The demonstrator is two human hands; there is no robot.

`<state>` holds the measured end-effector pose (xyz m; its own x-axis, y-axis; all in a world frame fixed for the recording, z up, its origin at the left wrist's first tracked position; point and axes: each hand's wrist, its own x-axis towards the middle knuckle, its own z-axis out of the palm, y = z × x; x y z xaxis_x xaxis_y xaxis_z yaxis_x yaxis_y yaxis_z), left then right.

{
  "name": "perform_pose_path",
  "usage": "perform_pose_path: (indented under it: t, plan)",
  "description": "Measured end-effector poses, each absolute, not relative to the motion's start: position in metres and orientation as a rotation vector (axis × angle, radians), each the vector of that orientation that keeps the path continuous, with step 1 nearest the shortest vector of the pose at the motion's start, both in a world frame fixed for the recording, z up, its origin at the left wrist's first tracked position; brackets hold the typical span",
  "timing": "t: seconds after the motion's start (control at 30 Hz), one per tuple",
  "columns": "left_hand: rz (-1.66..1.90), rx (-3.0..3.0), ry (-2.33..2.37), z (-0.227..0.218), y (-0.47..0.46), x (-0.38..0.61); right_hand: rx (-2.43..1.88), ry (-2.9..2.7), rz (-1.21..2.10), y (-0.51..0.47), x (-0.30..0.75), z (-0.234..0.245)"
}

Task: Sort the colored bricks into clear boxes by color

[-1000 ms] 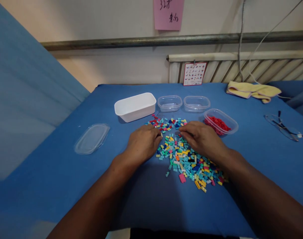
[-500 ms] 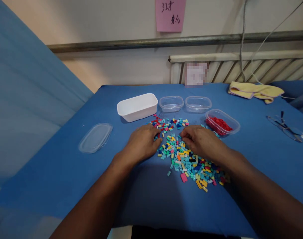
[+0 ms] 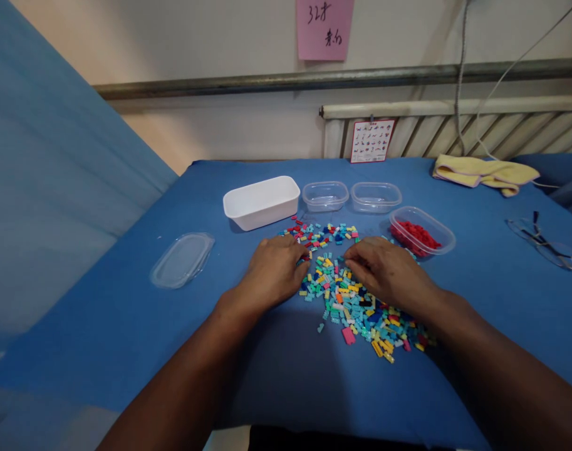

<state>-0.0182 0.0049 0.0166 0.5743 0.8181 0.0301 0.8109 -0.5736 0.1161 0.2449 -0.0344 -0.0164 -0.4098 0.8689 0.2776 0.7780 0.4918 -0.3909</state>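
See loose building bricks point(image 3: 354, 313) between curled left hand point(image 3: 276, 266) and curled right hand point(image 3: 384, 266); cannot tell whether gripping any. Could scatter some through a wide sweep, or spill red pieces point(image 3: 420, 235) by knocking the clear tub point(image 3: 447, 242) just beyond right hand.

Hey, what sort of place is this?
Likely a simple indoor room, home or workplace unclear: a radiator and metal pipe line the wall behind a blue-covered table.

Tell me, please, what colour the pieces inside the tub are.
The pieces inside the tub are red, seen best in the head view.
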Motion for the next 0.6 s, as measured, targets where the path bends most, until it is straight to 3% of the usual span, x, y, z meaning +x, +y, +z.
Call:
perform_pose_path:
  t: [0.6]
  plan:
    - [0.087,2.86,1.14,0.013,0.008,-0.019,-1.263,-2.272,0.221,-0.042,0.248,-0.019]
